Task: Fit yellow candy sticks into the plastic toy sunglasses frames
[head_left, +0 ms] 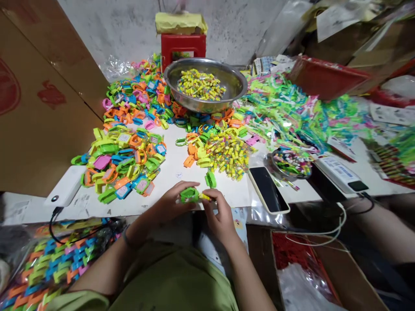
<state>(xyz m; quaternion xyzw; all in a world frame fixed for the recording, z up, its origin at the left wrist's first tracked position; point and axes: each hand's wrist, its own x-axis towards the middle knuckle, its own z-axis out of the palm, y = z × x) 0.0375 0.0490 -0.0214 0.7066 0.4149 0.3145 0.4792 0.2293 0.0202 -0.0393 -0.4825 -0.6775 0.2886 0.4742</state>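
My left hand (171, 202) is closed on a green plastic toy watch case (189, 195) near the table's front edge. Pinched in my right hand (223, 218) is a small yellow wrapped piece (204, 196), right beside the case; whether the two touch I cannot tell. Just beyond my fingers lies another green case (210, 179). A heap of small yellow wrapped pieces (230, 153) is spread ahead of my right hand. To the left sits a pile of bright plastic cases (125, 160), some with square printed faces.
A steel bowl (235, 88) with more yellow pieces stands at the back. Coloured strips (282, 108) cover the right side. A phone (268, 190) lies at the front right, a white power bank (66, 186) at the left by a cardboard box (42, 129). Another person's arm (378, 229) is at far right.
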